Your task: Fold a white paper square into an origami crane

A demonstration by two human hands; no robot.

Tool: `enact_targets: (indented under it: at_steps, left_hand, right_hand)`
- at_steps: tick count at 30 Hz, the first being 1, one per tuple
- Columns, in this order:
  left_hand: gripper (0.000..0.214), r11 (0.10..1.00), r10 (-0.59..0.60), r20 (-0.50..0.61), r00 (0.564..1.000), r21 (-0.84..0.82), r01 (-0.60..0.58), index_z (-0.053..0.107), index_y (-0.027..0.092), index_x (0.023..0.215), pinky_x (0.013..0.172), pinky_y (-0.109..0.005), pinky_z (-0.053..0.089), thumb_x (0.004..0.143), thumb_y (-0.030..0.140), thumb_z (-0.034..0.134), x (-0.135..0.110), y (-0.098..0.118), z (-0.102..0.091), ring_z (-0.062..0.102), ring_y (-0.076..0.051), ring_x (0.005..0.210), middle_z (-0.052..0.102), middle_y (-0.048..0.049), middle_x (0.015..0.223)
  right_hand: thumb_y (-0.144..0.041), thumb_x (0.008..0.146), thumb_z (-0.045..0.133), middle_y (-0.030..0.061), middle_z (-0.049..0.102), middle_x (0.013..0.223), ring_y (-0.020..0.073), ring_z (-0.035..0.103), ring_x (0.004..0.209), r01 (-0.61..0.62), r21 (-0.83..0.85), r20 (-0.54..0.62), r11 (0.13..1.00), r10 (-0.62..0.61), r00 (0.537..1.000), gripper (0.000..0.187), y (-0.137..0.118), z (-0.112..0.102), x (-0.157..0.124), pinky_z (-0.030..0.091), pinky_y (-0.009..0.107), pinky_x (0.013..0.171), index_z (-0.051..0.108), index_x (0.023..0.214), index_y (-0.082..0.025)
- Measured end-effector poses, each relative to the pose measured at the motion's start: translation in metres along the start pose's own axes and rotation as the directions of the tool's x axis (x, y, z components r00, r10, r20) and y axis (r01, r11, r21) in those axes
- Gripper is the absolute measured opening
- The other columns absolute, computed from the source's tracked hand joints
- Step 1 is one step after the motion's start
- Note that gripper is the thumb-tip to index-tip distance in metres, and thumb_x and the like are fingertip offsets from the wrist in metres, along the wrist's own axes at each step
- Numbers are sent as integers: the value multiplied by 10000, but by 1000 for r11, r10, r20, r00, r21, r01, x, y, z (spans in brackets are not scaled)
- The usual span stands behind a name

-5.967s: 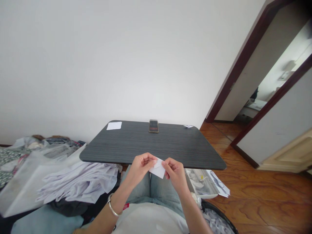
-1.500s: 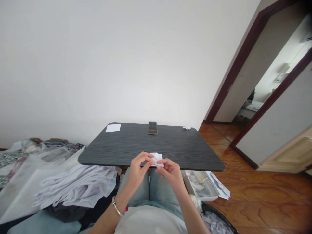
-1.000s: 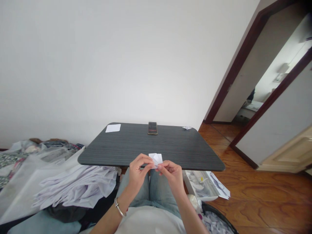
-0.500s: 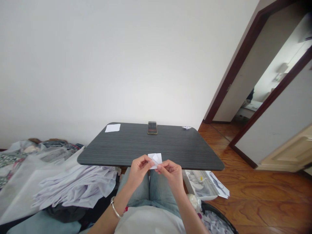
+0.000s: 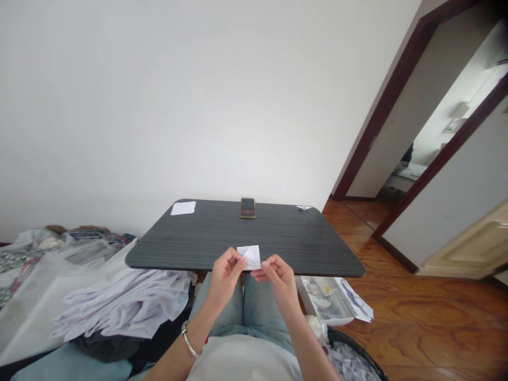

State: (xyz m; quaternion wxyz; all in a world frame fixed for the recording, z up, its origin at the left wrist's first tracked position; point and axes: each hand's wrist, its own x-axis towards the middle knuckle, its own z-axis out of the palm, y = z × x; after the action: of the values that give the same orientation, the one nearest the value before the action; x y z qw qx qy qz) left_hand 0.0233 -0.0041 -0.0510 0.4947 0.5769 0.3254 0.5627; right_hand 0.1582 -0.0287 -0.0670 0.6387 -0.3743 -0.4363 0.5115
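A small folded square of white paper (image 5: pixel 252 256) is held over the near edge of the dark table (image 5: pixel 214 233), with a triangular flap on its face. My left hand (image 5: pixel 227 271) pinches its left side between thumb and fingers. At the lower right corner, my right hand (image 5: pixel 277 275) grips it with thumb and curled fingers. Parts of the paper's lower edge are covered by my fingertips.
On the table lie a white paper sheet (image 5: pixel 183 208), a phone (image 5: pixel 247 207) and a small folded paper figure (image 5: pixel 304 207). Heaped white cloth (image 5: pixel 127 304) is at the left. A white box (image 5: pixel 337 320) of odds and ends sits at the right.
The folded paper has moved slightly up and left and turned a little in my fingers. My right fingers have shifted along its lower right corner.
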Motion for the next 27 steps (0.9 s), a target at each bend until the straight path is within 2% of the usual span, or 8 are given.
enact_targets:
  at_steps: [3,10,27]
  left_hand:
    - [218,1000,1,1,1000,20,-1,476,166,651,577,-215,337,785,303,579,1,-1,-2,436,-106,590,483,32,605]
    - [231,999,-26,24,999,39,25,470,165,634,571,-222,339,771,310,585,1,0,0,433,-107,576,472,30,594]
    - [222,997,-49,14,999,57,49,463,174,630,572,-222,384,762,313,575,5,1,-1,474,-111,566,498,38,580]
  right_hand:
    - [-420,721,672,32,716,645,152,666,567,-49,15,35,999,48,998,269,1,0,1,515,227,521,553,772,-184]
    - [-437,696,682,33,696,599,127,631,494,-70,-87,68,994,76,995,302,5,1,1,510,216,498,600,629,-155]
    - [-471,759,600,61,707,652,129,644,531,-93,-72,146,993,103,984,346,0,-2,2,513,209,504,645,673,-139]
